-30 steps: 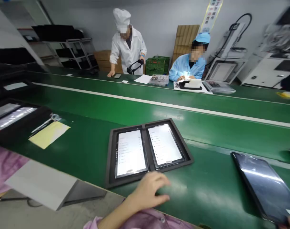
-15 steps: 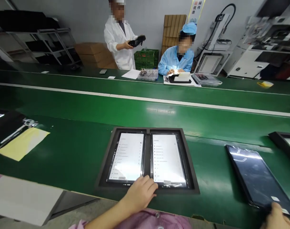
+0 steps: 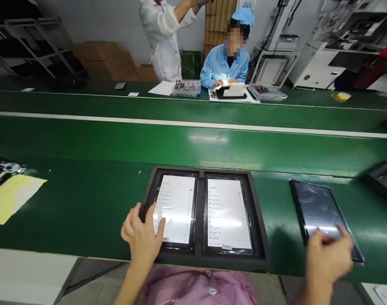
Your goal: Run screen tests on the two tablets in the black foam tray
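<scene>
Black foam tray (image 3: pixel 199 258) lies under our left hand (image 3: pixel 142 239), fingers spread on its left lit tablet (image 3: pixel 176 209). Right hand (image 3: pixel 327 258), loosely open, touches the dark tablet (image 3: pixel 320 212); careless pressure risks smudging or shifting it.

A left hand (image 3: pixel 142 237) touches a lit tablet (image 3: pixel 175 209) in a black tray (image 3: pixel 260 237). The right hand (image 3: pixel 327 258) rests on a dark tablet (image 3: pixel 317 207) on the green surface (image 3: pixel 85 203).
</scene>
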`<state>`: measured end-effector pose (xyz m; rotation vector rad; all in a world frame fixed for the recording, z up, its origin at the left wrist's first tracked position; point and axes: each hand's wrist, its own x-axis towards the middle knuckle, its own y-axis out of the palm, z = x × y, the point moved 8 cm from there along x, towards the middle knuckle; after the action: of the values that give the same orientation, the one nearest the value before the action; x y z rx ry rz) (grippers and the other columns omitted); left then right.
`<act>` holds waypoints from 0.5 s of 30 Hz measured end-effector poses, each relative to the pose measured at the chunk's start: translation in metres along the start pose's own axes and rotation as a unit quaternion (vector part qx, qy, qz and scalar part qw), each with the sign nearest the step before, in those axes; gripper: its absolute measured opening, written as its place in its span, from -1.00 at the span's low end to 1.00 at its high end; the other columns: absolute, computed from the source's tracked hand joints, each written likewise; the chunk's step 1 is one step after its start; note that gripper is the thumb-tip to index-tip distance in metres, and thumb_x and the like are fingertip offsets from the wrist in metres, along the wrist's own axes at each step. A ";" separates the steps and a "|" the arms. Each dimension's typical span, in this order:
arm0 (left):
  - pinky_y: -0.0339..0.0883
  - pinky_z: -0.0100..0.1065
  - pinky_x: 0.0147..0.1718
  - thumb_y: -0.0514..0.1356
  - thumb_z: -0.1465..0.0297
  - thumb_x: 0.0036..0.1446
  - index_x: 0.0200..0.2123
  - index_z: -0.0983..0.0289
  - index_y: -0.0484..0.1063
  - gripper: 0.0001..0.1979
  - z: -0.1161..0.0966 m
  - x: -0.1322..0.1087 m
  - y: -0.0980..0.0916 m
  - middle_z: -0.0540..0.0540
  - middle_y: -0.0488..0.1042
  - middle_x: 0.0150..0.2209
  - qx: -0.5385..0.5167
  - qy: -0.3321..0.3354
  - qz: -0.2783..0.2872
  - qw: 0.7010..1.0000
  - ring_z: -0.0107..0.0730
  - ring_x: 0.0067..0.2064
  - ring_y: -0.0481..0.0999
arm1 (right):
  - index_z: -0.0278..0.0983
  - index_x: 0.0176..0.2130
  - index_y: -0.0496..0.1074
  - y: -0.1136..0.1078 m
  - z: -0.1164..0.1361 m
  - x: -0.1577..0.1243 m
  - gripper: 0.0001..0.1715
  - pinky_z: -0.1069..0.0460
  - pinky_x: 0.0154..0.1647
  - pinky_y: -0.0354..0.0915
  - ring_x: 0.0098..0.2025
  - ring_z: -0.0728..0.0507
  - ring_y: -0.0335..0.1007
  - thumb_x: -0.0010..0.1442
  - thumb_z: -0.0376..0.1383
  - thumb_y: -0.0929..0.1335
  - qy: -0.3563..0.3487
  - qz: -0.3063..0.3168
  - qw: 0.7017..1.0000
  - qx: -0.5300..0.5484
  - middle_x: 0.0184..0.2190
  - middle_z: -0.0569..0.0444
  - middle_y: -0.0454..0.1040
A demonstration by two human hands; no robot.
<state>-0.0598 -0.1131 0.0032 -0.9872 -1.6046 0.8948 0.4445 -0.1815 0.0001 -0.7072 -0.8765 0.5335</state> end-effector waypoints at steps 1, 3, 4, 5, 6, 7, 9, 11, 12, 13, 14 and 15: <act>0.04 0.43 0.19 -0.10 0.11 0.42 0.16 0.31 0.48 -0.44 0.008 0.004 0.004 0.47 0.12 0.35 0.014 -0.031 0.013 0.999 0.33 0.33 0.09 | -0.30 0.33 0.33 0.012 0.032 -0.003 -0.32 -0.20 -0.34 0.35 -0.42 -0.32 0.35 0.44 0.02 0.18 -0.048 0.021 0.998 0.017 -0.35 -0.15 0.44; -0.06 0.49 0.22 -0.12 0.12 0.42 0.22 0.33 0.43 -0.42 0.014 0.006 0.011 0.48 0.05 0.38 0.028 -0.064 0.035 0.997 0.33 0.38 0.01 | -0.14 0.32 0.37 0.048 0.118 -0.028 -0.45 -0.25 -0.01 0.36 -0.02 -0.37 0.42 0.47 -0.06 0.20 -0.259 0.154 0.951 0.063 0.01 -0.24 0.45; -0.10 0.52 0.22 -0.13 0.12 0.42 0.23 0.32 0.43 -0.42 0.014 0.006 0.014 0.48 0.03 0.38 0.032 -0.070 0.045 0.996 0.33 0.38 0.00 | -0.03 0.31 0.38 0.060 0.153 -0.045 -0.48 -0.33 0.16 0.26 0.16 -0.42 0.31 0.45 -0.04 0.27 -0.342 0.195 0.918 0.053 0.20 -0.20 0.35; -0.13 0.55 0.22 -0.12 0.13 0.42 0.23 0.31 0.44 -0.42 0.014 0.005 0.017 0.48 0.03 0.39 0.036 -0.074 0.053 0.995 0.34 0.38 0.00 | 0.06 0.31 0.39 0.069 0.180 -0.060 -0.47 -0.40 0.26 0.12 0.27 -0.46 0.19 0.41 0.00 0.33 -0.400 0.220 0.888 0.048 0.31 -0.16 0.24; -0.15 0.57 0.22 -0.11 0.13 0.41 0.22 0.29 0.45 -0.43 0.014 0.004 0.019 0.47 0.03 0.39 0.037 -0.074 0.057 0.995 0.35 0.38 0.00 | 0.12 0.29 0.39 0.076 0.199 -0.072 -0.44 -0.46 0.31 -0.01 0.34 -0.50 0.07 0.36 0.04 0.39 -0.439 0.237 0.866 0.042 0.38 -0.12 0.15; -0.16 0.58 0.22 -0.09 0.14 0.41 0.21 0.27 0.47 -0.45 0.014 0.002 0.021 0.45 0.04 0.39 0.031 -0.069 0.062 0.995 0.35 0.38 0.01 | 0.15 0.29 0.40 0.079 0.210 -0.079 -0.39 -0.51 0.32 -0.11 0.37 -0.53 0.01 0.30 0.09 0.44 -0.460 0.246 0.853 0.039 0.41 -0.10 0.10; -0.17 0.58 0.22 -0.06 0.13 0.40 0.15 0.17 0.54 -0.50 0.014 0.000 0.022 0.37 0.05 0.41 -0.009 -0.033 0.081 0.996 0.34 0.38 0.01 | 0.15 0.26 0.43 0.081 0.212 -0.083 -0.36 -0.57 0.31 -0.20 0.37 -0.56 -0.02 0.25 0.14 0.48 -0.471 0.258 0.842 0.044 0.41 -0.12 0.09; -0.14 0.55 0.24 -0.07 0.13 0.41 0.07 0.07 0.60 -0.52 0.013 0.002 0.022 0.26 0.04 0.43 -0.078 0.016 0.105 0.991 0.31 0.39 0.02 | 0.11 0.17 0.52 0.076 0.200 -0.074 -0.51 -0.61 0.30 -0.22 0.36 -0.57 0.01 0.30 0.10 0.46 -0.467 0.266 0.841 0.062 0.40 -0.13 0.11; -0.11 0.53 0.25 -0.09 0.11 0.42 0.05 0.04 0.60 -0.51 0.014 0.005 0.020 0.22 0.04 0.44 -0.110 0.031 0.114 0.987 0.30 0.39 0.02 | 0.08 0.12 0.56 0.073 0.192 -0.065 -0.61 -0.61 0.30 -0.21 0.35 -0.56 0.03 0.34 0.06 0.43 -0.461 0.266 0.843 0.076 0.39 -0.12 0.12; -0.09 0.50 0.27 -0.10 0.10 0.42 0.07 0.03 0.59 -0.50 0.017 0.010 0.018 0.21 0.03 0.44 -0.135 0.033 0.115 0.984 0.29 0.40 0.03 | 0.04 0.08 0.58 0.069 0.184 -0.054 -0.67 -0.59 0.31 -0.19 0.34 -0.54 0.05 0.39 0.01 0.39 -0.451 0.262 0.848 0.094 0.38 -0.12 0.13; -0.06 0.48 0.28 -0.10 0.07 0.42 0.13 0.03 0.55 -0.49 0.021 0.018 0.016 0.22 0.02 0.45 -0.150 0.019 0.110 0.982 0.28 0.40 0.03 | -0.01 0.05 0.59 0.066 0.177 -0.043 -0.68 -0.56 0.32 -0.13 0.32 -0.51 0.09 0.43 -0.03 0.34 -0.438 0.253 0.854 0.119 0.36 -0.12 0.15; -0.04 0.46 0.29 -0.09 0.04 0.40 0.20 0.05 0.49 -0.47 0.027 0.027 0.015 0.25 0.02 0.44 -0.159 -0.005 0.102 0.982 0.28 0.40 0.04 | -0.06 0.04 0.59 0.063 0.172 -0.032 -0.65 -0.52 0.32 -0.06 0.29 -0.47 0.14 0.46 -0.06 0.28 -0.422 0.237 0.862 0.149 0.33 -0.13 0.19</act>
<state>-0.0874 -0.0848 -0.0065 -1.3914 -1.7095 0.7927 0.2756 -0.1046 0.0134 -0.3750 -1.3948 1.4604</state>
